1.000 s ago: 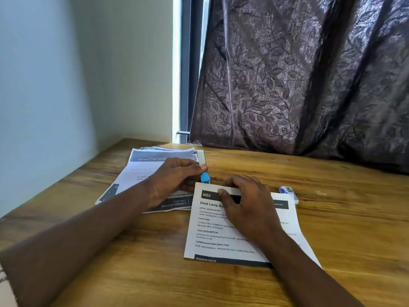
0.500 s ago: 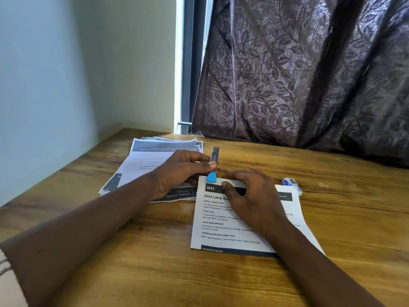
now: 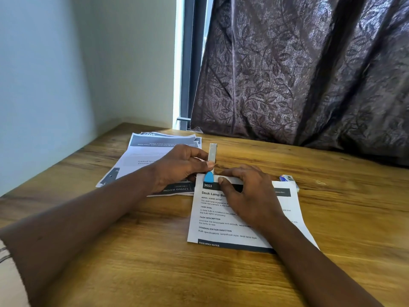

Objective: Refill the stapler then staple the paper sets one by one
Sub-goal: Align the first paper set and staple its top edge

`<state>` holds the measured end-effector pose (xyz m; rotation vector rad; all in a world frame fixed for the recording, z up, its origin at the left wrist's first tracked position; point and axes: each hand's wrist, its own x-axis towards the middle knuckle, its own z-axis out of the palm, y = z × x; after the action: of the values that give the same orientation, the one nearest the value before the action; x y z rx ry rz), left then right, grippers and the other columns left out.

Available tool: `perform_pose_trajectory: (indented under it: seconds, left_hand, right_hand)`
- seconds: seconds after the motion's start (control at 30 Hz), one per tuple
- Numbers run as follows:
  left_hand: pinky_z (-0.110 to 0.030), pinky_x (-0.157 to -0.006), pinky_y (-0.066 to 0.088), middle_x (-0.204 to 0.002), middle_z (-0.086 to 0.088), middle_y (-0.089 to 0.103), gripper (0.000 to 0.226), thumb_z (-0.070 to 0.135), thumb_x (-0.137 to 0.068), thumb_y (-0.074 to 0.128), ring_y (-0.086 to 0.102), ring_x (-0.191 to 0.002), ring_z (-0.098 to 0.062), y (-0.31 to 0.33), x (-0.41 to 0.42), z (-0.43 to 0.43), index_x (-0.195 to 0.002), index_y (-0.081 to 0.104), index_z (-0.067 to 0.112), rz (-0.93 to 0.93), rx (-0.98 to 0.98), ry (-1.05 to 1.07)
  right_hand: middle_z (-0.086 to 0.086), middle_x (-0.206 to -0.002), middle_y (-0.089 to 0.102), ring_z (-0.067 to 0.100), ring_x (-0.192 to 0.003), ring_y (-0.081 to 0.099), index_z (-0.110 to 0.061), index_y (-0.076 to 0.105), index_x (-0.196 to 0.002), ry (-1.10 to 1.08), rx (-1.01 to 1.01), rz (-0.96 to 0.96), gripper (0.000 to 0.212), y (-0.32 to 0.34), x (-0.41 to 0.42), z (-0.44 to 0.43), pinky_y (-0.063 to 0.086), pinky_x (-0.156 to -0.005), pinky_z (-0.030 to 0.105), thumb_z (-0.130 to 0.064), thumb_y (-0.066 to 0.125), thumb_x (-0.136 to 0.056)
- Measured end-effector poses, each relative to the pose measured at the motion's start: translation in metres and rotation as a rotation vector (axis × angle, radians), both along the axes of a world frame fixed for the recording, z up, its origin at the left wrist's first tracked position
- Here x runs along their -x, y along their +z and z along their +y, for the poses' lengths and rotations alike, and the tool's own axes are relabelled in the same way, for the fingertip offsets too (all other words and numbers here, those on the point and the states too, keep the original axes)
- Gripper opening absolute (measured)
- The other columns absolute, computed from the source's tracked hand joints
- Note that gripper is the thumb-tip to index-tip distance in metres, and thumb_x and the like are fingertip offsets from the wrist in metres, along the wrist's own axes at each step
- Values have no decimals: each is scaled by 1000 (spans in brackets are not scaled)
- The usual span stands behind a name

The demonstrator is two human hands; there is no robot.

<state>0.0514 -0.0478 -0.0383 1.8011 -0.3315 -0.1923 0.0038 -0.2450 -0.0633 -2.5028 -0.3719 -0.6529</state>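
Observation:
A small silver stapler (image 3: 211, 159) with a blue end sits at the top left corner of a printed paper set (image 3: 223, 227) headed "3653 Desk Lamp". My left hand (image 3: 179, 167) grips the stapler, its thumb pressed on the side, and the stapler's silver arm points up and away. Flat on the sheet lies my right hand (image 3: 247, 193), fingers near the top edge beside the blue tip. A small blue and white staple box (image 3: 287, 178) rests just past the sheet's top right corner.
A second pile of printed sheets (image 3: 152, 151) lies to the left, turned upside down to me, partly under my left hand. The wooden table (image 3: 345, 229) meets a pale wall at the left and a dark leaf-patterned curtain (image 3: 309, 74) behind.
My left hand has brought the stapler's blue end onto the sheet's top left corner, and its silver arm has lifted upright. My right hand stays pressed on the paper.

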Motion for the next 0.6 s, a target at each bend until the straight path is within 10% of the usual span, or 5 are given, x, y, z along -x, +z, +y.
perform_pose_trajectory:
  seconds: [0.6]
  left_hand:
    - [-38,-90,62,-105,-6,80,20,17,-98,67,76,-101,-20,-9,-6,-5,-117,66,9,-46,-72,-33]
  right_hand:
    - [-14,-109,66,11,-112,52,-28,72,-113,-16,31,8,23,0,1,-2,37,-103,40,-36,64,-93]
